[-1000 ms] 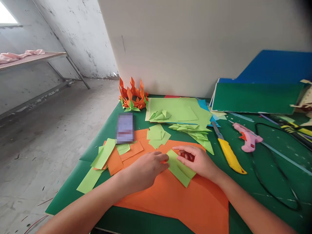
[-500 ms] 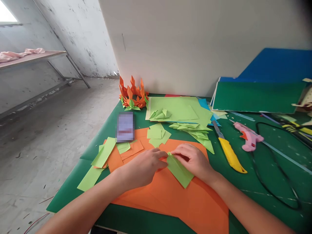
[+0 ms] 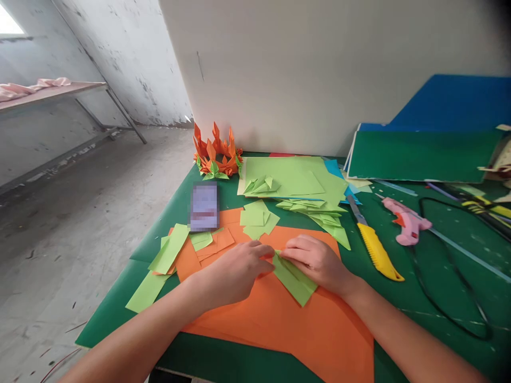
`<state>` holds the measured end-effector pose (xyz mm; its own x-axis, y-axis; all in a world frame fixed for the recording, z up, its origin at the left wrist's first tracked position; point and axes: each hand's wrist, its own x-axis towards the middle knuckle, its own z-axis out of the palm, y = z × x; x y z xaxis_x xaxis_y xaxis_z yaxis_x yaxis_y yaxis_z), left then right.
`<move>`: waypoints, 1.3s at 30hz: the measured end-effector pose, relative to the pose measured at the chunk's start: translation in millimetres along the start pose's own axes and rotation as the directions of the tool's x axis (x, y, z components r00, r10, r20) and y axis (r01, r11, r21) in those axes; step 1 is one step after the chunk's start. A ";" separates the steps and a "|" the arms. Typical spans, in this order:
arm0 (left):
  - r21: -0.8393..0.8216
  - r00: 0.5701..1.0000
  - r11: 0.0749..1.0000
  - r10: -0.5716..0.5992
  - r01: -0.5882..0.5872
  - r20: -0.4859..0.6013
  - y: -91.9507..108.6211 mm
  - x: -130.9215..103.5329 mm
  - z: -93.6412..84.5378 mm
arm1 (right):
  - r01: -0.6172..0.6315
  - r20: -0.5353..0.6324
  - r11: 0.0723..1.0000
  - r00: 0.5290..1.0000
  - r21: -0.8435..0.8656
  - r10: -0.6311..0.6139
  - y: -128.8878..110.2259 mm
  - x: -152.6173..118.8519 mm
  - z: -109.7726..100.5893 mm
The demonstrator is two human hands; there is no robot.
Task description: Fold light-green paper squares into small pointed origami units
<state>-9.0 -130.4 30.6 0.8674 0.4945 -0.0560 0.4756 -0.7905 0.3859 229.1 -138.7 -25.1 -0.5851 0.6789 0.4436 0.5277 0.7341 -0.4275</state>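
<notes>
A light-green strip of paper [image 3: 294, 281] slants over the large orange sheet [image 3: 255, 324], its upper end between my hands. My right hand [image 3: 317, 260] lies on the strip's right side, with thumb and fingers pressed together on the upper edge. From the left, my left hand [image 3: 239, 271] reaches the same end with curled fingers, its tips at the paper's left edge. The fold at that end is partly hidden by the fingers. Small green squares [image 3: 255, 217] lie just beyond the hands, and longer green strips [image 3: 170, 249] are to the left.
Behind stand an orange-and-green folded paper crown [image 3: 215, 154] and a blurred phone-like object [image 3: 203, 206]. Folded green pieces [image 3: 319, 210] lie by a stack of green sheets [image 3: 295, 173]. On the right are a yellow utility knife [image 3: 377, 250] and a pink glue gun [image 3: 409, 221] with a black cord.
My right fingertips have shifted slightly right along the strip's upper end and closed together more. My left hand stays almost in place. The view has moved a little.
</notes>
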 end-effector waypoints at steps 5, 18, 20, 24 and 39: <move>0.047 0.999 0.999 -0.017 0.015 0.030 2.7 1.0 -1.9 | 0.078 0.009 0.994 0.997 -0.075 -0.078 2.7 -1.8 -1.4; 0.008 0.999 1.000 0.026 -0.026 -0.038 0.9 1.7 2.4 | 0.160 0.026 0.980 0.987 -0.121 -0.158 3.9 1.2 -2.5; 0.014 0.999 1.000 0.011 -0.011 -0.042 1.1 2.8 4.4 | 0.156 0.036 0.981 0.988 -0.118 -0.153 4.1 1.3 -2.9; 0.071 0.999 0.997 -0.035 0.036 -0.022 4.0 8.1 9.4 | 0.142 0.069 0.984 0.988 -0.104 -0.135 5.1 0.9 -2.9; 0.137 0.998 0.990 -0.037 0.043 -0.051 6.2 16.9 13.4 | 0.131 0.084 0.988 0.989 -0.087 -0.123 5.3 2.7 -4.3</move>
<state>10.5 -131.8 19.8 0.8407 0.5410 -0.0226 0.5284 -0.8104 0.2530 233.0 -132.9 -22.8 -0.6952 0.5794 0.4253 0.4983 0.8150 -0.2958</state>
